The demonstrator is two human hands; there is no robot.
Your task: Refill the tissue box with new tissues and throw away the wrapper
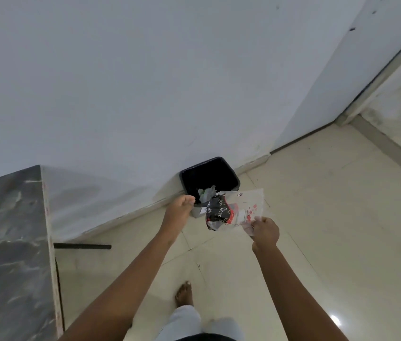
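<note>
Head view: my right hand (265, 232) pinches the empty wrapper (233, 209) near the bin (233, 177), my left hand (181, 207) loosely curled, holding nothing; only dropping remains.

Wrapper (233, 210): thin crinkled plastic film, clear with glossy black and red print. Bin (210, 178): black plastic, smooth, low sheen. Floor (329, 217): pale polished tile, glossy, shows a light reflection. Tabletop (7, 242): dark grey marble-look slab, smooth, veined. Wall (145, 82): matt white paint, scuffed near the base.
</note>
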